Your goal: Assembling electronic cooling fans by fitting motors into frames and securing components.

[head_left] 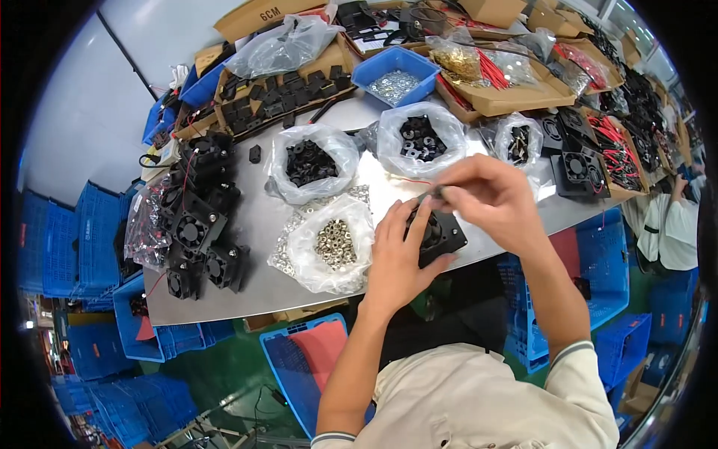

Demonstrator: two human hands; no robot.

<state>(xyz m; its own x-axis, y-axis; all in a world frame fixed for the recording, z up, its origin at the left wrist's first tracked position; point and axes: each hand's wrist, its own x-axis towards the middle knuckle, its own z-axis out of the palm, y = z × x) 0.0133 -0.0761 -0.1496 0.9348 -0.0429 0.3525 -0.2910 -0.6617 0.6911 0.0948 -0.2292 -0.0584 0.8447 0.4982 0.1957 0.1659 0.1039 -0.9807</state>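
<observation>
Square black fan housing [450, 236] under left hand [399, 257]

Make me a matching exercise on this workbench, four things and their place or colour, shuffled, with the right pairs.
1. Lone fan unit
2. Tray of metal parts
3. Red and black wires
4. Open bag of small metal rings

A. In a cardboard box at the right
B. Just left of the left hand
C. Blue
D. Partly under the left hand

Pairs: 1-D; 2-C; 3-A; 4-B

Square black fan [448, 235], partly hidden
</observation>
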